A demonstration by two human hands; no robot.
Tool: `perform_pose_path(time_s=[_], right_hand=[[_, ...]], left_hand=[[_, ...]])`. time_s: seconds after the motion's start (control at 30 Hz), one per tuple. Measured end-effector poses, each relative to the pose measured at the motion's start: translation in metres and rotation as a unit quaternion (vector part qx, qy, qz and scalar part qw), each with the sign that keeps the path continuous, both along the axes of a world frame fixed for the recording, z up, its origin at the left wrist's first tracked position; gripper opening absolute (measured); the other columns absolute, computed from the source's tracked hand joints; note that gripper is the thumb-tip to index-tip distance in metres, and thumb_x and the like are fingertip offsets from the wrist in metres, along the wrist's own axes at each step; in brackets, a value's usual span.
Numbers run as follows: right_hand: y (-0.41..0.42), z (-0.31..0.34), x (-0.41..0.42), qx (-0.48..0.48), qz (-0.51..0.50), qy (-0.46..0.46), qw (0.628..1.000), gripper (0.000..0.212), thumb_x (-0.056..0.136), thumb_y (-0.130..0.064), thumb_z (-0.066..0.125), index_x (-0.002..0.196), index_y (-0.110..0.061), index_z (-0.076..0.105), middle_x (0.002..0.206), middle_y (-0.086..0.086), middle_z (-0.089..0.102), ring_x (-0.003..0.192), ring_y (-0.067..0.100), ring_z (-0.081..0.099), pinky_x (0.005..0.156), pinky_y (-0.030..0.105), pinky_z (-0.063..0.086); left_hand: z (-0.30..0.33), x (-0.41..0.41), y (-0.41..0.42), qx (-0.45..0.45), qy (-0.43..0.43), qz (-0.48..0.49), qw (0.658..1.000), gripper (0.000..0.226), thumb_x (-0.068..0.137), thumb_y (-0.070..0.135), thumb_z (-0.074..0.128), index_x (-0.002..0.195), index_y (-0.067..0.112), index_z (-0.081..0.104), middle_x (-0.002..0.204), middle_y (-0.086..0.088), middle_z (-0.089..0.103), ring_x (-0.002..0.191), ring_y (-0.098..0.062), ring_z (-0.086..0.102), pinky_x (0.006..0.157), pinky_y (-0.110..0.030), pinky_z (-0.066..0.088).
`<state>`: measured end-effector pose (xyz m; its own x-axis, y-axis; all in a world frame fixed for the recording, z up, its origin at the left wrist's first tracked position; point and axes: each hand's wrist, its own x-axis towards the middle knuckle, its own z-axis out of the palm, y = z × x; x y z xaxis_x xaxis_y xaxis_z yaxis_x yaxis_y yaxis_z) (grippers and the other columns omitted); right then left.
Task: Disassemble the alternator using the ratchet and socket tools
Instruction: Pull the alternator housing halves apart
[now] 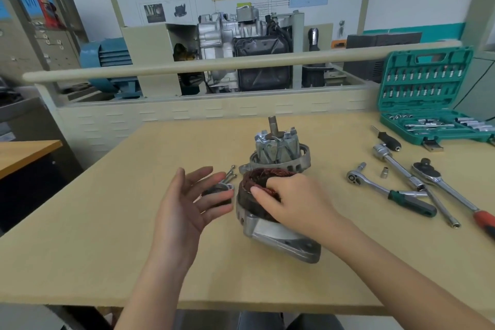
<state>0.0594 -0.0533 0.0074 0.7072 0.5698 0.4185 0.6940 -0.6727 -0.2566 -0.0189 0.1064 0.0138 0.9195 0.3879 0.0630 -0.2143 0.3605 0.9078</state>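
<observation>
The right hand (292, 197) has its grip curled on the copper-wound stator (257, 182) (housing resting on the counter (134, 222)), while the left hand (192, 198) hovers beside it, fingers spread.

Matt wooden table (134, 236), dull cast-metal housing (281, 238), glossy copper windings (257, 175).

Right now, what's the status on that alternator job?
Right hand grips stator winding in housing. Left hand open beside it. Rotor already out. Nothing blocking.
</observation>
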Motion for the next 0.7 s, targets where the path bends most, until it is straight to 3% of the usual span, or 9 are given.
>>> perform_pose_path(time_s=[0.1,0.27,0.4,0.5,0.57,0.7], right_hand=[[0.012,0.004,0.000,0.000,-0.011,-0.004,1.000,0.050,0.092,-0.051,0.032,0.052,-0.021,0.030,0.050,-0.008,0.038,0.056,0.019,0.046,0.052,0.028,0.034],[0.033,0.007,0.007,-0.032,-0.041,-0.026,0.998,0.049,0.094,-0.048,0.031,0.053,-0.021,0.031,0.053,-0.007,0.036,0.058,0.019,0.042,0.044,0.024,0.021],[0.040,0.010,0.012,-0.061,-0.052,-0.017,0.997,0.049,0.095,-0.047,0.030,0.055,-0.019,0.036,0.054,-0.005,0.040,0.056,0.019,0.043,0.044,0.023,0.022],[0.043,0.012,0.014,-0.080,-0.059,-0.020,0.995,0.046,0.096,-0.045,0.029,0.064,-0.016,0.043,0.056,-0.004,0.039,0.060,0.021,0.044,0.045,0.023,0.022],[0.047,0.014,0.014,-0.094,-0.061,-0.030,0.993,0.043,0.097,-0.042,0.028,0.067,-0.015,0.044,0.057,-0.003,0.037,0.062,0.021,0.044,0.045,0.023,0.022],[0.050,0.018,0.014,-0.121,-0.056,-0.042,0.990,0.038,0.098,-0.038,0.026,0.073,-0.015,0.044,0.059,-0.002,0.032,0.065,0.021,0.042,0.045,0.024,0.020]], left_hand=[[-0.007,0.000,0.000,-0.043,0.022,0.003,0.999,0.041,0.098,0.035,0.030,0.093,0.007,0.059,0.080,-0.008,0.073,0.062,-0.022,0.069,0.052,-0.031,0.057],[-0.020,-0.005,0.004,-0.088,0.056,-0.001,0.995,0.041,0.098,0.035,0.032,0.090,0.005,0.060,0.075,-0.010,0.072,0.061,-0.022,0.069,0.049,-0.031,0.056],[-0.033,-0.015,-0.001,-0.050,0.135,0.013,0.990,0.036,0.094,0.035,0.040,0.085,0.005,0.057,0.061,-0.007,0.068,0.046,-0.019,0.062,0.037,-0.026,0.049],[-0.041,-0.022,-0.024,0.024,0.239,-0.103,0.965,0.055,0.069,0.056,0.052,0.084,0.003,0.057,0.052,-0.007,0.060,0.036,-0.019,0.052,0.031,-0.021,0.040],[-0.042,-0.019,-0.045,0.044,0.263,-0.190,0.945,0.066,0.057,0.062,0.052,0.088,0.004,0.056,0.054,-0.005,0.061,0.036,-0.017,0.051,0.032,-0.019,0.040],[-0.042,-0.006,-0.069,0.030,0.243,-0.203,0.948,0.041,0.088,0.045,0.047,0.093,0.006,0.056,0.058,-0.003,0.066,0.039,-0.015,0.054,0.034,-0.019,0.041]])
